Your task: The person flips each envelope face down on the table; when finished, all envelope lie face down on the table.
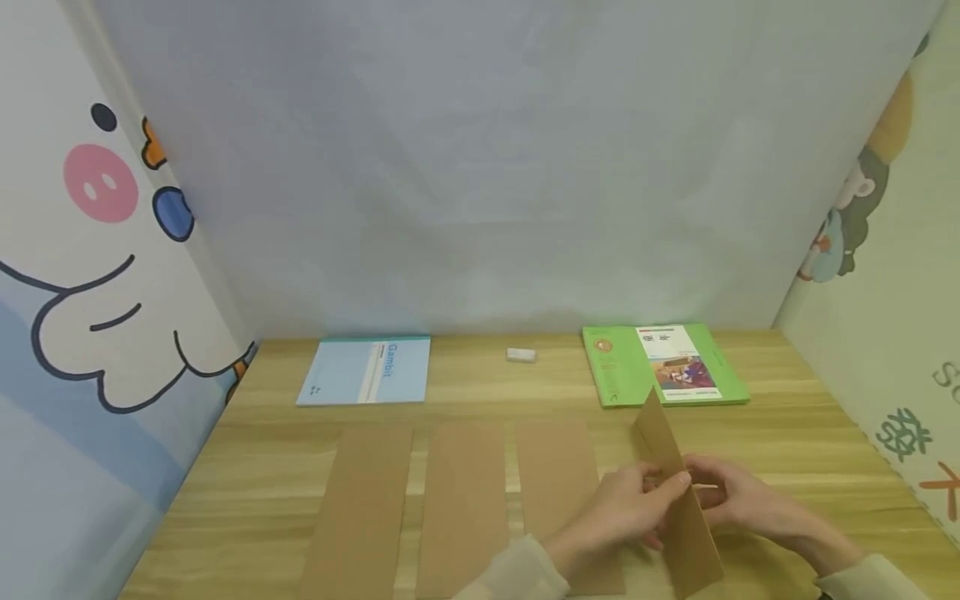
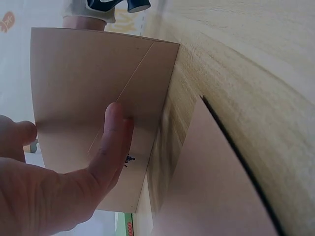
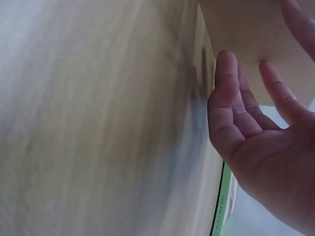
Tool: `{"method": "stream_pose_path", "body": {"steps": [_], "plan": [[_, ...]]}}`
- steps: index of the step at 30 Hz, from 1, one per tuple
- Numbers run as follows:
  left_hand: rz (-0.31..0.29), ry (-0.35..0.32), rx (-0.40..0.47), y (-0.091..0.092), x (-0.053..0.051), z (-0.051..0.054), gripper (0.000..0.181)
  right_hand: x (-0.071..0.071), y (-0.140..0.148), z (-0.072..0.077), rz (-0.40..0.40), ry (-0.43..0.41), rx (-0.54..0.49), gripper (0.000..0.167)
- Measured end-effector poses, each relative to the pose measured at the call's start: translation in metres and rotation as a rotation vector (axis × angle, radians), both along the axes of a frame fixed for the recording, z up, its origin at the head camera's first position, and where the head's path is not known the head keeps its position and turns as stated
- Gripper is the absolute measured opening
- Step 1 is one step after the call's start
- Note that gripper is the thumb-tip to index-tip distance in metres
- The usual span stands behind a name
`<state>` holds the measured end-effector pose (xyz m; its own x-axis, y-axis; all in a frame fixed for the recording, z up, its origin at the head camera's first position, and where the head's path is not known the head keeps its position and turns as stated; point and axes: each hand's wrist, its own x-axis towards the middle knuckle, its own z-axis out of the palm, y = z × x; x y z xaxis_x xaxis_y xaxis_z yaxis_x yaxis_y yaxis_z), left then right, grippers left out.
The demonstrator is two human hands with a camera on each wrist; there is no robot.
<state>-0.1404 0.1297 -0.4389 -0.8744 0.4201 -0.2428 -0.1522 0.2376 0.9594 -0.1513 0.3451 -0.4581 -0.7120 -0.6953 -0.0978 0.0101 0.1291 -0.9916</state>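
A flat brown cardboard piece (image 1: 675, 517) stands on its long edge, tilted, above the right part of the table. My left hand (image 1: 626, 504) pinches its upper edge, the thumb over the edge and the fingers against its left face. A faint line and a small dark mark show on that face in the left wrist view. On the other side, my right hand (image 1: 742, 500) touches the right face with its fingertips, some fingers loosely bent. Three more cardboard pieces lie flat to the left: one (image 1: 360, 508), a middle one (image 1: 463, 508) and one (image 1: 555, 467) partly under my left arm.
At the back right lies a green book (image 1: 618, 367) with a picture on its cover. A light blue notebook (image 1: 337, 375) lies at the back left, and a small white block (image 1: 521, 355) between them. Printed walls (image 1: 487, 208) enclose the wooden table (image 1: 247, 467).
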Motion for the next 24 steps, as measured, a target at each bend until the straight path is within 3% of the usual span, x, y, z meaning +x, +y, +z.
{"method": "stream_pose_path", "body": {"steps": [11, 20, 24], "plan": [[-0.02, -0.002, 0.022, -0.0007, -0.0007, -0.0005, 0.06, 0.0005, -0.0032, -0.0058, -0.038, 0.027, 0.04, 0.065], [-0.003, -0.025, 0.087, -0.0012, -0.001, 0.0013, 0.039, 0.002, -0.0028, -0.0069, -0.042, 0.073, 0.066, 0.066], [0.013, -0.022, 0.071, -0.0021, 0.0009, 0.0051, 0.035, 0.0039, -0.0042, -0.0034, -0.062, 0.094, 0.1, 0.068]]}}
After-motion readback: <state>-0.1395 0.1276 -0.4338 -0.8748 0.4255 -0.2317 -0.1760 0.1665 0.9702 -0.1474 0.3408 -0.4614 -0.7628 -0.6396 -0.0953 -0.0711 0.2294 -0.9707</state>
